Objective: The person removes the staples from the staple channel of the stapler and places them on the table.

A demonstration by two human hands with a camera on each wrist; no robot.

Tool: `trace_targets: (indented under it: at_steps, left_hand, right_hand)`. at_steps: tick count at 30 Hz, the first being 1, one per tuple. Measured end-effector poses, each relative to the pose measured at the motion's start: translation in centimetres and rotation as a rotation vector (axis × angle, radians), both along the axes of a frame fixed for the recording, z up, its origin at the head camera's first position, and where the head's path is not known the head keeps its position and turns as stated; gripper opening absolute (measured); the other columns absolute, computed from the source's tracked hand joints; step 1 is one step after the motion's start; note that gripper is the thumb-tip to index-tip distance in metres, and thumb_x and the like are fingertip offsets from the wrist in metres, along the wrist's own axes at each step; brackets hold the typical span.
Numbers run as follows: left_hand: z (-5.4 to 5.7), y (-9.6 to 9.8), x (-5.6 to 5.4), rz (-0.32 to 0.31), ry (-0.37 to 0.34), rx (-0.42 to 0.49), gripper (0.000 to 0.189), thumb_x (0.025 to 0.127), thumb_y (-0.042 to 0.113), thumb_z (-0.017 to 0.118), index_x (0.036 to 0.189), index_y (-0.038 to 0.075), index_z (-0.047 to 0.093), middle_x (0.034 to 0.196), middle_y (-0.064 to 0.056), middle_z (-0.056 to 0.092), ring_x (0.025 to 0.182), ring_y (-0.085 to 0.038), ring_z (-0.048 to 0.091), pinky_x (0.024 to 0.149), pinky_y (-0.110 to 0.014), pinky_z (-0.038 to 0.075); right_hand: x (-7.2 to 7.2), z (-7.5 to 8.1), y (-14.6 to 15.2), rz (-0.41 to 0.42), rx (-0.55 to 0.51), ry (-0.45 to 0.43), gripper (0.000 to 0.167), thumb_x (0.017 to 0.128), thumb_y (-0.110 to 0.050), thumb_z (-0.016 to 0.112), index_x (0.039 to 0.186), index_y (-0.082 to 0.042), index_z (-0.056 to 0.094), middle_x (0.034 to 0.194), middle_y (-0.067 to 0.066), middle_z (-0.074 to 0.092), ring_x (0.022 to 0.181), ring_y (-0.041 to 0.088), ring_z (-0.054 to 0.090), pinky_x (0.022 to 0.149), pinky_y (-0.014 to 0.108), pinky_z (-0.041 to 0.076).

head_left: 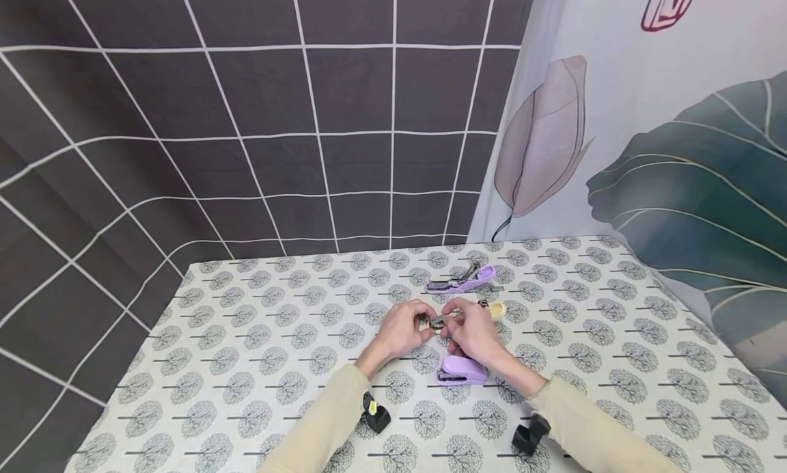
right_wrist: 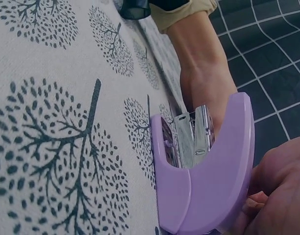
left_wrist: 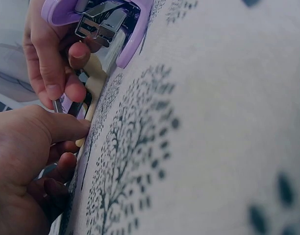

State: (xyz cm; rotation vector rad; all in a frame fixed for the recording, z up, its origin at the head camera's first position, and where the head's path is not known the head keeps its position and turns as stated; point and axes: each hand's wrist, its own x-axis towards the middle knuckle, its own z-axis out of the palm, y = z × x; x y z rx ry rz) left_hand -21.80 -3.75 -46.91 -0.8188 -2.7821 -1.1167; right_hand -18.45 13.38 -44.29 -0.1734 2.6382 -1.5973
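Note:
A pale yellow stapler (head_left: 496, 311) lies on the patterned cloth, its far end showing beyond my right hand. At its near end my left hand (head_left: 402, 328) grips the yellow body between thumb and fingers. My right hand (head_left: 472, 331) pinches a small grey metal strip (left_wrist: 57, 105) over the stapler's metal channel. The strip looks like a row of staples, but fingers hide most of it. Just in front of the right hand stands a purple stapler (head_left: 461, 370). It fills much of the right wrist view, its metal parts facing left in the head view.
Behind the hands another purple stapler (head_left: 476, 279) lies with its top swung up. The table has a white cloth (head_left: 277, 363) printed with grey trees. A dark grid curtain (head_left: 344, 117) hangs at the back, and a leaf-print curtain (head_left: 695, 186) at the right.

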Motion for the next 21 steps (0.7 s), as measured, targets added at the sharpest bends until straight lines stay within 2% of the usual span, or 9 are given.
trace_targets:
  at_steps: [8,15,21]
  left_hand:
    - [-0.1,0.0,0.0,0.002,-0.014,0.009,0.024,0.077,0.007,0.083,0.099,0.010,0.073,0.090,0.002,0.067,0.061,-0.003,0.048,0.057,-0.021,0.041]
    - [-0.1,0.0,0.0,0.006,-0.030,0.005,0.024,0.077,0.008,0.082,0.100,0.010,0.073,0.091,0.002,0.067,0.062,-0.004,0.048,0.058,-0.022,0.041]
    - [-0.1,0.0,0.0,0.006,-0.017,0.006,0.024,0.077,0.007,0.082,0.099,0.010,0.073,0.090,0.003,0.067,0.062,-0.004,0.048,0.059,-0.022,0.041]
  right_hand:
    - [0.3,0.6,0.4,-0.005,-0.025,0.001,0.016,0.093,0.008,0.060,0.109,0.006,0.061,0.069,0.010,0.068,0.044,0.021,0.060,0.041,0.034,0.052]
    - [0.5,1.4,0.7,-0.004,-0.051,-0.035,0.016,0.094,0.007,0.057,0.110,0.004,0.060,0.074,0.014,0.069,0.045,0.020,0.060,0.040,0.034,0.051]
    - [0.5,1.7,1.2,0.005,-0.069,-0.055,0.017,0.095,0.005,0.058,0.113,0.004,0.060,0.077,0.015,0.070,0.047,0.022,0.062,0.043,0.036,0.053]
